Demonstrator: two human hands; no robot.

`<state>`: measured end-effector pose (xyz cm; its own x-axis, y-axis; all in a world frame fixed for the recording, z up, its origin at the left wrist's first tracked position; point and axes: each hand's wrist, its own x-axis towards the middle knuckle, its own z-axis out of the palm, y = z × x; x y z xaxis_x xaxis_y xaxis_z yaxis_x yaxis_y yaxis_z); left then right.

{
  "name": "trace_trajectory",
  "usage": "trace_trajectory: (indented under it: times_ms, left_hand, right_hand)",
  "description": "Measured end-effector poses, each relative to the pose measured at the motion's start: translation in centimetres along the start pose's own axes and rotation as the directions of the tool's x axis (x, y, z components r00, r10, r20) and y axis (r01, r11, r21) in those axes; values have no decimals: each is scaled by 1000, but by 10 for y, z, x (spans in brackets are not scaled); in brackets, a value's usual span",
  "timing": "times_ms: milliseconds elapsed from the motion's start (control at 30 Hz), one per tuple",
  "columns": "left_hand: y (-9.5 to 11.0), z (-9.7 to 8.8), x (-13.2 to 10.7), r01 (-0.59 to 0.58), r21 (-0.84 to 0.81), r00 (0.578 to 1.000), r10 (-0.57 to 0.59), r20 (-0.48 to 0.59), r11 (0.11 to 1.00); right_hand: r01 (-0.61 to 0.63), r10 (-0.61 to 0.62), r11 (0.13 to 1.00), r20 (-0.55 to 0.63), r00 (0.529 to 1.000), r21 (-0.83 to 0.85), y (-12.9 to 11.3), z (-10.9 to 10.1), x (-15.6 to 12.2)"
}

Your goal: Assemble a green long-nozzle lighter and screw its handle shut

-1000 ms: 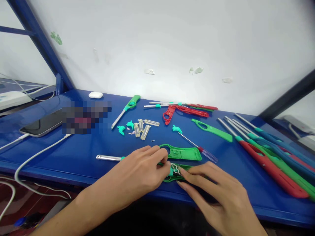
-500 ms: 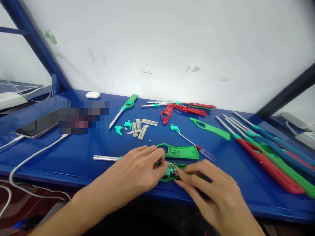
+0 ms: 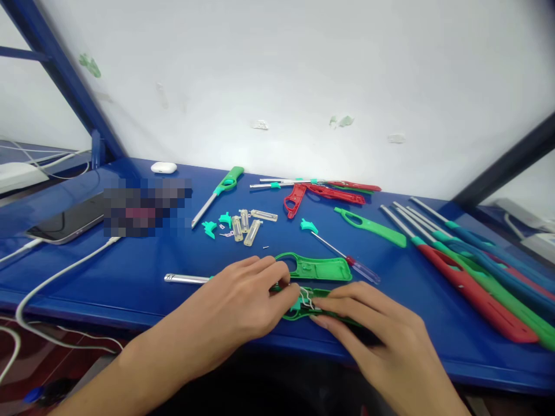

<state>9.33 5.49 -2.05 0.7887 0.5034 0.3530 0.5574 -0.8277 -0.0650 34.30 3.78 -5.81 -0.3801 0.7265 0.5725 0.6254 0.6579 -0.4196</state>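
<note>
An opened green lighter (image 3: 289,315) lies near the table's front edge, its metal barrel (image 3: 186,278) pointing left. White wires (image 3: 307,297) and a teal trigger show inside its handle. My left hand (image 3: 254,294) is over the trigger area, thumb and forefinger closed together beside the wires; what they pinch is hidden. My right hand (image 3: 373,329) grips the handle's right part, fingers at the upper side and thumb at the lower edge. Just behind lies a loose green handle half (image 3: 325,268), its inside facing up.
A screwdriver (image 3: 362,270), teal triggers (image 3: 208,229) and several clear fuel tanks (image 3: 252,232) lie beyond my hands. Several whole lighters (image 3: 477,289) lie at the right. Red handle halves (image 3: 295,199) are at the back. A phone (image 3: 69,218) with a cable is at the left.
My right fingertips have shifted slightly right on the handle, baring a little more of the wires. The left hand stays nearly in place.
</note>
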Motion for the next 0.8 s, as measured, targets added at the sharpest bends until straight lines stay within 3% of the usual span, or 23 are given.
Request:
trace_trajectory:
  times_ms: [200,467,633,800]
  left_hand:
    - [-8,-2,-11,27,-138,1000,-25,15,990]
    - [-39,-4,-29,196,-161,980,-190,58,967]
    - [-44,-12,-34,283,-164,956,-265,122,945]
    - [-42,-10,-34,248,-242,967,-224,121,938]
  right_hand:
    - [-20,20,1000,5,1000,4,0,0,-1]
    - [-38,38,999,24,999,0,0,1,-4]
    - [-30,29,1000,30,999,10,0,1,-4]
    - [-31,31,1000,43,999,3,1,1,-5]
